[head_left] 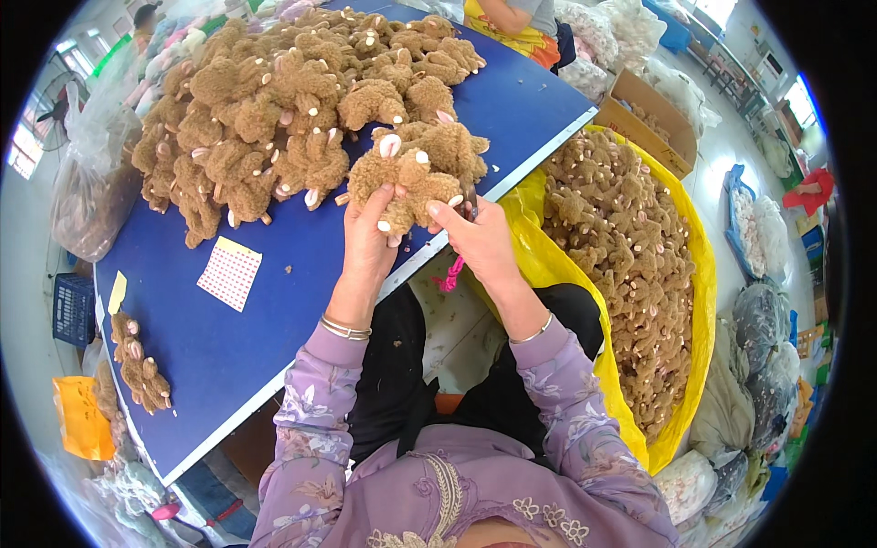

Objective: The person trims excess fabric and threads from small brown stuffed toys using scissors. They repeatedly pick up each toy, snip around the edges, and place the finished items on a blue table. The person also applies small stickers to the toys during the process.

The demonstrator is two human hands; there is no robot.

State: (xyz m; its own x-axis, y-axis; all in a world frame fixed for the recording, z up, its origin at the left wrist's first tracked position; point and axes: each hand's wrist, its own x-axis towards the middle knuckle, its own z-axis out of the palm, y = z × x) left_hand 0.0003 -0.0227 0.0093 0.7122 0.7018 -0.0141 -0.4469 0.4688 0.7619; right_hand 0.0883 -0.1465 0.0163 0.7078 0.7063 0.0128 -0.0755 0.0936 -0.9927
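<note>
Over the table's near edge I hold a curly brown plush toy point(402, 190) with small white and pink parts at its ends. My left hand point(367, 224) is closed on its lower left side, thumb on top. My right hand point(477, 239) pinches its lower right side with the thumb. A slim dark tool point(471, 199), its kind unclear, also sticks up from the right hand. A bright pink cord point(449, 274) hangs below that hand. Just beyond the held toy, a large heap of similar brown plush toys point(274, 119) covers the far part of the blue table point(301, 274).
At my right stands a yellow sack point(699, 301) full of brown plush pieces, with a cardboard box point(653, 119) behind it. A sheet of pink marks point(230, 274) and a few toys point(142, 370) lie at the table's left. Another person point(521, 23) is beyond the far edge.
</note>
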